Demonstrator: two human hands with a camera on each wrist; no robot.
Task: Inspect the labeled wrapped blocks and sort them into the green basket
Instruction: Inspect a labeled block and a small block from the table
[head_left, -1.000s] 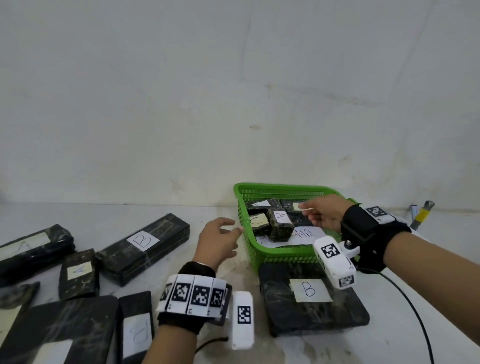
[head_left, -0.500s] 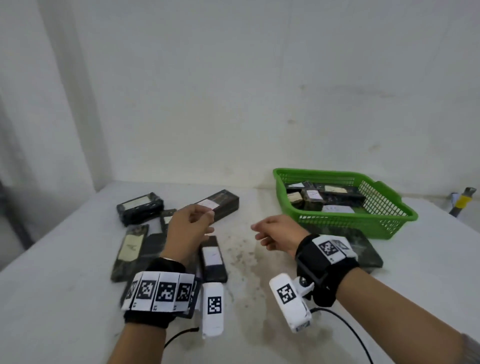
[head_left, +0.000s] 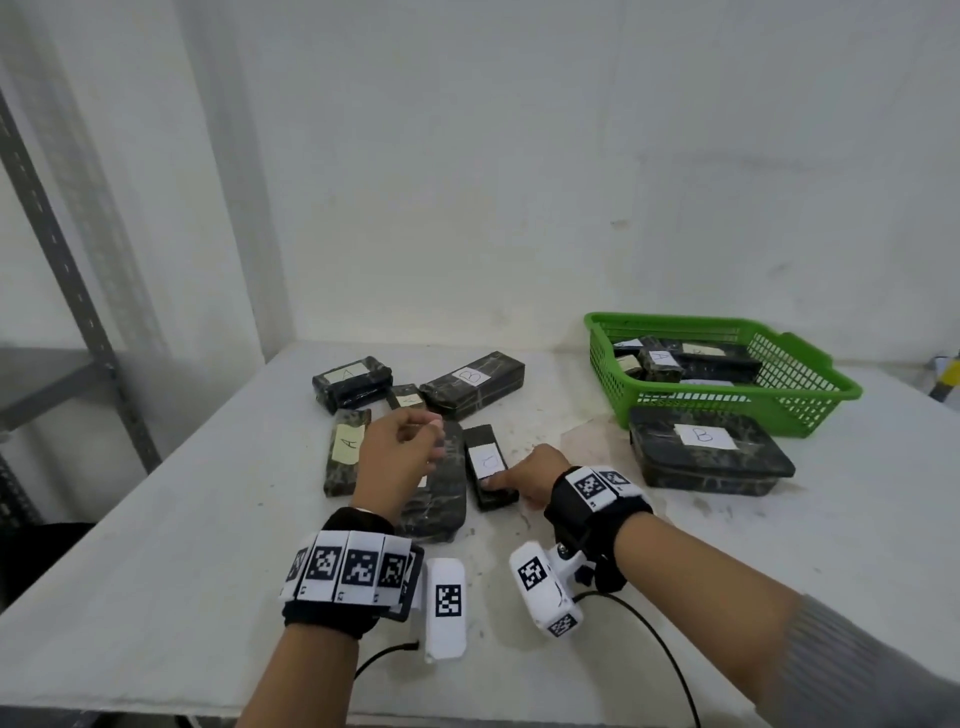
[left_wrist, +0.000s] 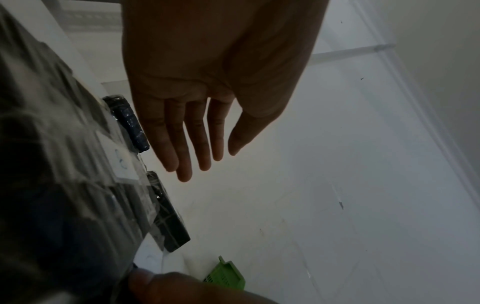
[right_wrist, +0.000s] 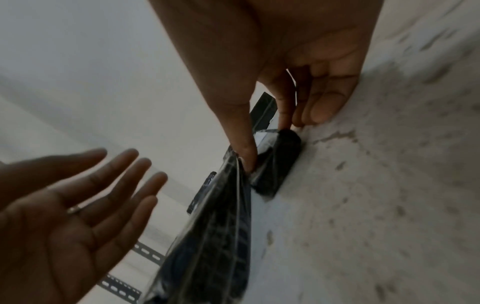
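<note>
Several black wrapped blocks with paper labels lie at the table's middle left. My right hand (head_left: 492, 483) pinches the near end of a small white-labelled block (head_left: 485, 462); in the right wrist view its thumb lies on top and the fingers (right_wrist: 287, 111) on the block's (right_wrist: 278, 164) far side. My left hand (head_left: 431, 439) hovers above a large flat block (head_left: 441, 499), fingers straight and empty (left_wrist: 207, 160). The green basket (head_left: 727, 413) stands at the back right with several blocks inside. A flat block marked B (head_left: 706, 452) lies against its front.
In the pile are a long block marked B (head_left: 472, 382), a thick block marked A (head_left: 350, 379) and a narrow one marked A (head_left: 347, 449). Grey metal shelving (head_left: 78, 291) stands left of the table. A yellow-taped tool (head_left: 948, 374) lies at the far right. A wall runs behind.
My right hand has left the basket, swung left across the table and taken hold of the small block. The left hand drifted left over the pile. The head view turned left.
</note>
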